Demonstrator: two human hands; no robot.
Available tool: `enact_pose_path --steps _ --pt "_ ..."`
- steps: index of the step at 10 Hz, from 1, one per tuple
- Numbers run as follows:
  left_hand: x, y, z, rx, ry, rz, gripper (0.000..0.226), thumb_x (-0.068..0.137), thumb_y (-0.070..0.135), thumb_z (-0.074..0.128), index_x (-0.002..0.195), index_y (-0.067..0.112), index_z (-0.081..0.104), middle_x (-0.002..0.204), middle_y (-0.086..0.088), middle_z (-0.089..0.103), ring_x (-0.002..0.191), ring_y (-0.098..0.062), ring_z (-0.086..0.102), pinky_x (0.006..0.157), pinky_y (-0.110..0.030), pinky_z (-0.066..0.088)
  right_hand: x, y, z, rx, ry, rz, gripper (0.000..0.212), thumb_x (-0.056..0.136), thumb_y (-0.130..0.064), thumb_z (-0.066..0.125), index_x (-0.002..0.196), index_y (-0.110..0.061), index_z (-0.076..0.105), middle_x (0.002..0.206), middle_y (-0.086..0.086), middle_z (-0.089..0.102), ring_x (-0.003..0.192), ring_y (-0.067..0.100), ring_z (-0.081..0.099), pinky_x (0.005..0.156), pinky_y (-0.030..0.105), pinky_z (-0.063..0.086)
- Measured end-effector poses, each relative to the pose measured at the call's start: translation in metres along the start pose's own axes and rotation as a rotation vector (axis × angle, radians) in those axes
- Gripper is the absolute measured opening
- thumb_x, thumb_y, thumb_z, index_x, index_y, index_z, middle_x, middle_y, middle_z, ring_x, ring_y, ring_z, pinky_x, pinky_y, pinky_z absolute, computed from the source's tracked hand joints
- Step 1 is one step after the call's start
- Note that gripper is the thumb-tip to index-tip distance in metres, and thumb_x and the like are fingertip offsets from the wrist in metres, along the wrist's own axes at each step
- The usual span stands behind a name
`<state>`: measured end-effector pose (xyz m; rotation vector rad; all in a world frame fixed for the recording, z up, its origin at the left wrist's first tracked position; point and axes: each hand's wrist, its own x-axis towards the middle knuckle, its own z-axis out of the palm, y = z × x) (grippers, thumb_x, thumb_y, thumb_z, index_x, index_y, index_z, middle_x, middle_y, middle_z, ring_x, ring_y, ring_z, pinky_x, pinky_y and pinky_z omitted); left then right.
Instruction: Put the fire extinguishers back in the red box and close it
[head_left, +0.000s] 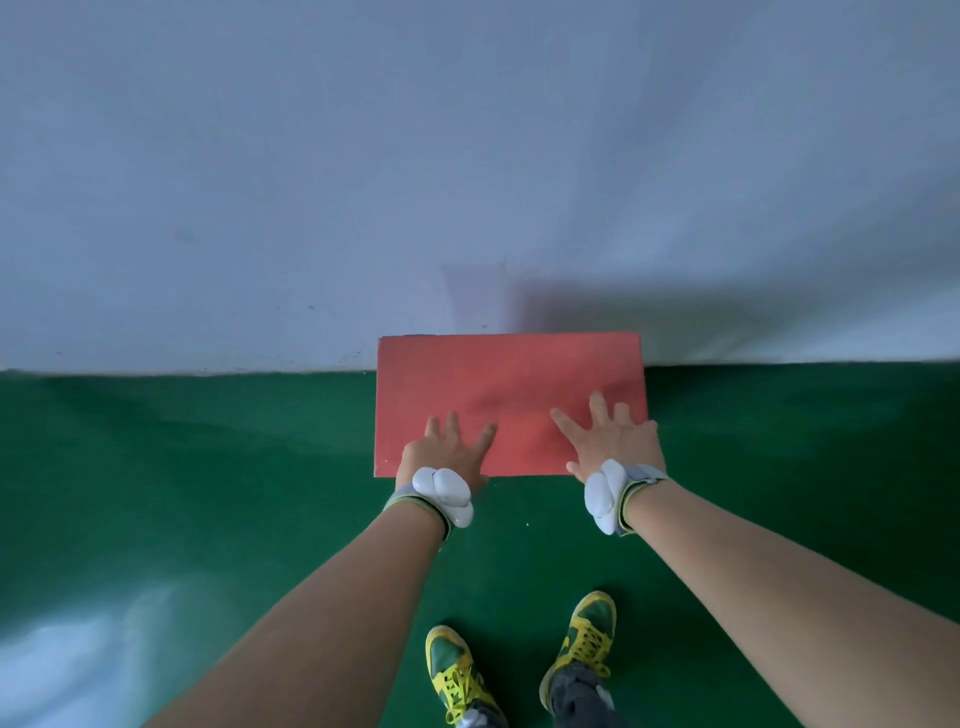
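Two hands press flat on the closed lid of the red box (511, 400), which stands on the green floor (208, 467) against the white wall (311, 182). I read the left hand (447, 452) and right hand (613, 441) as released, fingers spread, grasping nothing. Both rest near the lid's front edge. I see white trackers strapped to both wrists, yellow-green shoes (587, 639) below.
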<state>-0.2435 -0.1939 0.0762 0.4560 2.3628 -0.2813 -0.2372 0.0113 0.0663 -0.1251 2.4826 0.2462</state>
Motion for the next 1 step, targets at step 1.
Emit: enact_pose_path --steps 1 --pt "-0.0293 0.0002 -0.0125 -0.053 0.056 0.011 0.065 0.098 0.052 0.039 0.152 0.033 0.007 0.115 -0.008 0.062 0.096 -0.029 0.062 0.062 -0.034 0.045 -0.0259 -0.0065 -0.0171 0.075 0.004 -0.027 0.070 0.093 -0.046 0.048 0.148 -0.038 0.004 0.139 0.014 0.032 0.117 0.033 0.040 0.076 0.042 0.047"
